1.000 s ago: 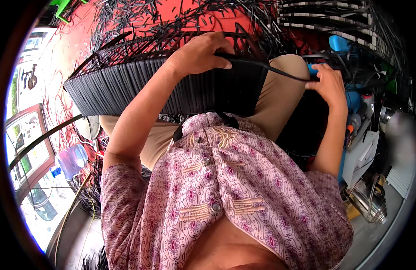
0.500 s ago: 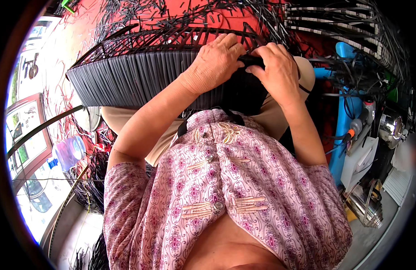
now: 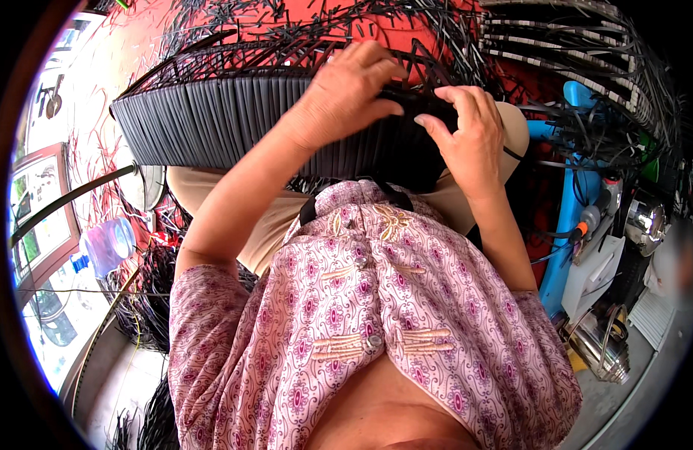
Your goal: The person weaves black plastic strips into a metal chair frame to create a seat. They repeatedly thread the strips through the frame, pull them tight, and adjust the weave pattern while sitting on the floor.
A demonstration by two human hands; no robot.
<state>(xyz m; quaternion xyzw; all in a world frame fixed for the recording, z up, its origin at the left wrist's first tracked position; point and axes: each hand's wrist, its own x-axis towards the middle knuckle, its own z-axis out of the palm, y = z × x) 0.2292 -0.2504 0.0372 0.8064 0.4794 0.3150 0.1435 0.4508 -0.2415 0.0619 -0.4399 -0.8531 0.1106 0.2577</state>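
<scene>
A long black woven piece [image 3: 211,127] lies across my lap, its near side closely wrapped in flat black strips and its far side an open lattice. My left hand [image 3: 346,97] is over the wrapped side, right of its middle, with thumb and fingers apart. Near the right end, my right hand [image 3: 472,139] is raised with its thumb and forefinger spread. Dark wrapping shows between the two hands, and I see nothing gripped in either. The left fingertips reach toward the lattice; whether they touch it I cannot tell.
Loose black strips [image 3: 279,15] litter the red floor [image 3: 316,10] ahead. At the upper right stands a pale-and-black slatted rack [image 3: 556,37]. A blue frame [image 3: 568,232], a metal flask [image 3: 605,352] and a white box [image 3: 595,274] are on the right. A clear plastic bottle [image 3: 110,247] lies left.
My hands have moved apart and their pinched fingers have opened. The left hand shifted slightly left, the right hand slightly right and nearer to me.
</scene>
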